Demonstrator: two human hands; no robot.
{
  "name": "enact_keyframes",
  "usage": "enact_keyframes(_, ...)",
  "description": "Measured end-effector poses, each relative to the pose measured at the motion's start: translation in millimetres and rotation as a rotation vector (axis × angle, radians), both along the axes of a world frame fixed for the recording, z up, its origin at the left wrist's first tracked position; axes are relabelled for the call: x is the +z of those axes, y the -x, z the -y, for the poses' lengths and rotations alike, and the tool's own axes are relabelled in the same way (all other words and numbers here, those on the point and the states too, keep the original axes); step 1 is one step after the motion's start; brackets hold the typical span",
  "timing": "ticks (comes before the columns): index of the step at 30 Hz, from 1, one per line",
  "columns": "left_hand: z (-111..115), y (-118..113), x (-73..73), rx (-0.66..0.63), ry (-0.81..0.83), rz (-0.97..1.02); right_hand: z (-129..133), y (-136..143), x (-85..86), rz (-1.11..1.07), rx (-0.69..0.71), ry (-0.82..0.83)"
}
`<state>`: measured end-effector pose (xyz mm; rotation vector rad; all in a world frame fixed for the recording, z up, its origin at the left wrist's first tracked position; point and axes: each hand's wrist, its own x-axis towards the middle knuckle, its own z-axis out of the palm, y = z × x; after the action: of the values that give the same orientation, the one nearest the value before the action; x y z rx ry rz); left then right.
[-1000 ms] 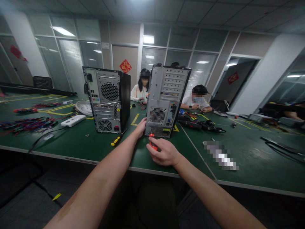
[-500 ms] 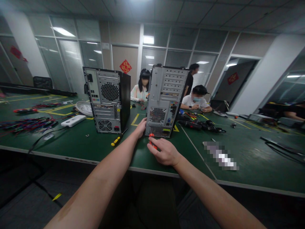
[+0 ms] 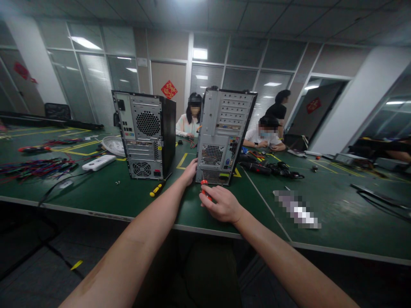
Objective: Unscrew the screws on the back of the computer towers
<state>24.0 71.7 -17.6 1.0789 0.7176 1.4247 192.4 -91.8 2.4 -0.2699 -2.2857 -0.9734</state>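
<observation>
Gripping screwdriver [image 3: 204,182]; background person [image 3: 276,110] shifted right.

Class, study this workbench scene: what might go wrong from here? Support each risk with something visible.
The red-handled screwdriver in the right hand might slip and scratch the right-side grey metal computer tower: its thin shaft points at the lower back panel. The yellow-and-black screwdriver lying close to the left forearm could get knocked aside.
</observation>
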Motion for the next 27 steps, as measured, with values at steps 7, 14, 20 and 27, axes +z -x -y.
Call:
enact_keyframes(7, 1.1, 0.7, 0.9, 0.009, -0.006, -0.021, 0.7, 2.4, 2.2, -0.027, 0.016, -0.04)
enact_keyframes(14, 1.9, 0.6, 1.7, 0.026, -0.013, -0.032, 2.2, 3.3, 2.8, -0.038, 0.017, -0.033)
enact_keyframes(20, 2.4, -0.4, 2.5, 0.007, -0.005, -0.007, 1.2, 1.4, 0.8, -0.007, 0.022, -0.01)
enact_keyframes(27, 1.0, -0.1, 1.9, 0.014, -0.001, 0.002, 3.9, 0.1, 5.1, 0.053, 0.031, 0.019)
